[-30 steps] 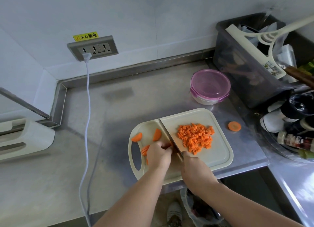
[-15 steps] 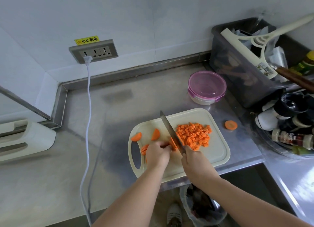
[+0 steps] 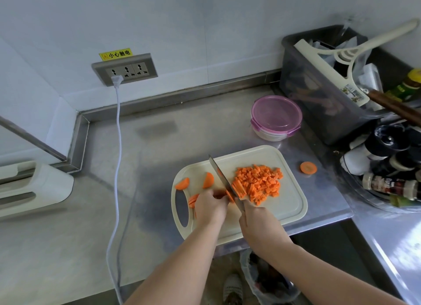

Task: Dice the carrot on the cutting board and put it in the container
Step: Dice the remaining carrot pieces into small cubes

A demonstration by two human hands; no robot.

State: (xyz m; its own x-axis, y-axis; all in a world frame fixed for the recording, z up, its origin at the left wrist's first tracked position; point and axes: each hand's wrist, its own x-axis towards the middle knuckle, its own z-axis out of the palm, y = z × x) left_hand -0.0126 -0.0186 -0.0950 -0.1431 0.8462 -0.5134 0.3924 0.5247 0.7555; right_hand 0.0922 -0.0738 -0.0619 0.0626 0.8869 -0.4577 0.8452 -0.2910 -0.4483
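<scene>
A yellow warning sticker (image 3: 115,54) on the white wall reads "小心触电". It sits just above a grey three-gang wall socket (image 3: 124,69), whose left outlet holds a white plug with a cable (image 3: 117,127) trailing down across the stainless steel counter (image 3: 159,140). The counter fills a corner and has a raised steel lip along the walls.

A cream plastic cutting board (image 3: 289,204) with a handle slot lies at the near edge. On its right half is a heap of orange diced carrot (image 3: 262,184). The left hand (image 3: 210,207) has its fingers curled, pinning an orange carrot piece (image 3: 229,195) to the board. The right hand (image 3: 259,225) is wrapped round the handle of a steel knife (image 3: 222,177), whose blade rests against that piece. Two half-moon carrot slices (image 3: 182,183) lie on the board's left. One round carrot slice (image 3: 308,167) lies on the counter right of the board.

Beyond the board stands a round container with a pink lid (image 3: 276,117), closed. To its right, a grey plastic bin (image 3: 319,88) holds a cream squeegee (image 3: 341,60). The labels on the spice bottles (image 3: 387,186) at far right are too small to read.
</scene>
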